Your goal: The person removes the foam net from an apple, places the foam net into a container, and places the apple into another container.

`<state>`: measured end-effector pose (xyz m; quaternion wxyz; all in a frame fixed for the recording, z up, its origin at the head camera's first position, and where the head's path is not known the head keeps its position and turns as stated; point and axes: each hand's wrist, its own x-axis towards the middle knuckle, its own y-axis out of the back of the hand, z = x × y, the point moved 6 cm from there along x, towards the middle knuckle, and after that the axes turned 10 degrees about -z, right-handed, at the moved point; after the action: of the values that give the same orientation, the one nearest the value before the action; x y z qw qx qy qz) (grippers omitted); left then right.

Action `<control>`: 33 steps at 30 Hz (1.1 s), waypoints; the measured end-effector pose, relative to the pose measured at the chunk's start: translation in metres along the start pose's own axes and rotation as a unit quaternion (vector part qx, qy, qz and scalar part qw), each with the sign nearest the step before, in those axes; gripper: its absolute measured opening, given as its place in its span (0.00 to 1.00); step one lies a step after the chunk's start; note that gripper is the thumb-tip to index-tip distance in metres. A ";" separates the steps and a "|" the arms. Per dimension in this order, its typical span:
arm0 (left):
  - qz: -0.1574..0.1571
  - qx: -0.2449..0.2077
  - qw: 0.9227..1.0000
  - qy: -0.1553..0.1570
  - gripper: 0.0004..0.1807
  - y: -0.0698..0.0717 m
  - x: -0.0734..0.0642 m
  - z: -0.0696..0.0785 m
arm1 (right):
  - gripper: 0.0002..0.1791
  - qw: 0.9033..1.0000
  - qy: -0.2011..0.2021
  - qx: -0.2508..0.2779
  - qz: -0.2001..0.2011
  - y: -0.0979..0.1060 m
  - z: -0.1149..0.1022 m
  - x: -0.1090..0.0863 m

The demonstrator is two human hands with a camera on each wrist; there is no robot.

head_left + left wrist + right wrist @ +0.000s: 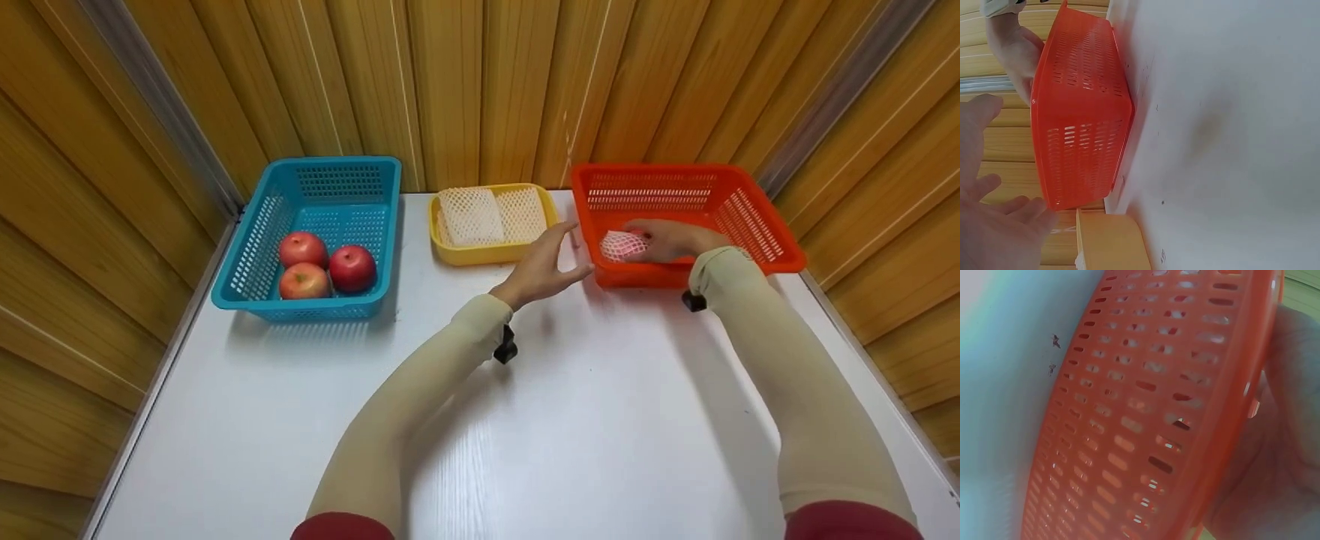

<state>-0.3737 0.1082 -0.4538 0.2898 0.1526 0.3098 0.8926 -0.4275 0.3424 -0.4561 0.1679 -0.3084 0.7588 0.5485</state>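
My right hand (670, 238) reaches over the front rim into the red-orange plastic basket (780, 251). Its fingers and thumb hold an apple in a white foam net (621, 245) near the basket's front left corner. In the right wrist view, white netting shows through the slots of the basket wall (1129, 399), with the right hand (1278, 439) behind the rim. My left hand (541, 268) is just left of that basket, thumb and fingers spread and nothing between them. In the left wrist view, the left fingertips (1044, 216) lie close to the basket's rim.
A yellow tray (480, 256) with white foam nets (472, 217) stands at the back middle. To the left, a blue basket (330, 309) holds three red apples (352, 268). Wood-patterned panels (450, 90) enclose the white table (570, 420) at the back and sides.
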 end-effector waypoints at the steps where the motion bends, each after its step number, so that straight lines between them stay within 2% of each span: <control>1: -0.003 0.001 1.000 0.000 0.45 -0.003 0.002 0.001 | 0.46 1.000 0.000 0.001 0.000 0.000 0.001 -0.001; 4: -0.011 0.002 1.000 0.008 0.46 -0.011 0.008 0.003 | 0.46 1.000 -0.004 0.012 -0.003 0.000 0.003 -0.002; 10: -0.013 0.037 0.999 0.027 0.45 -0.022 0.016 0.005 | 0.44 1.000 0.015 0.011 -0.004 -0.002 0.000 -0.003; 20: 0.007 0.039 0.994 0.104 0.40 -0.031 0.020 0.002 | 0.43 1.000 0.020 0.008 -0.011 -0.003 0.000 0.006; 26: 0.016 0.056 0.993 0.104 0.38 -0.034 0.022 0.002 | 0.43 1.000 0.023 0.013 -0.009 -0.002 0.001 0.004; 33: 0.012 0.060 0.994 0.096 0.38 -0.037 0.026 0.003 | 0.42 1.000 0.013 0.013 -0.003 0.000 0.006 0.000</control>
<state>-0.3771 0.1495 -0.4733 0.2381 0.0871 0.3869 0.8866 -0.4278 0.3476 -0.4585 0.1639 -0.3152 0.7673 0.5339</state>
